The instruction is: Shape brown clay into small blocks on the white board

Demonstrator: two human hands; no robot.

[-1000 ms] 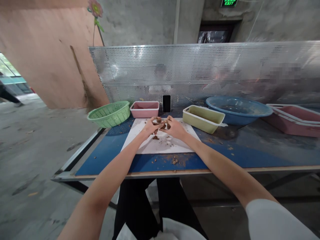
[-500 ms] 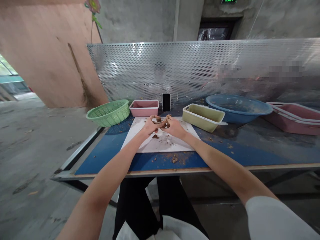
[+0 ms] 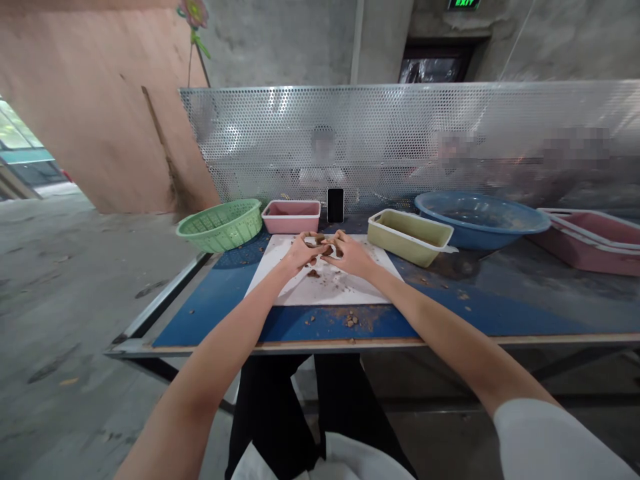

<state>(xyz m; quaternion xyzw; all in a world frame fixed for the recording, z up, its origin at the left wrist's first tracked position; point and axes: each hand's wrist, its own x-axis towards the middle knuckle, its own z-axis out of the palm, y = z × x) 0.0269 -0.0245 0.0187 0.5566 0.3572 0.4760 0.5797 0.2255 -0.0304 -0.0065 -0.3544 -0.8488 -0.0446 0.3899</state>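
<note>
As both hands [image 3: 299,254] clasp brown clumps [image 3: 327,251], a green basket [image 3: 237,233] and yellow tub [image 3: 395,243] flank the board [image 3: 306,295]

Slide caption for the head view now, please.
Left hand and right hand hold brown lumps over a white board on a blue table, phone upright behind.

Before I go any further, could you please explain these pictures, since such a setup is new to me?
There is no machine: one camera worn on a person's head looks forward and down, taking every picture. The bare left hand and right hand hold brown lumps over a white board; their exact number is hidden. A loose brown piece lies on the board. Beyond it, on the blue table, are a green basket, pink box, phone, yellow-green box and blue basin.
</note>
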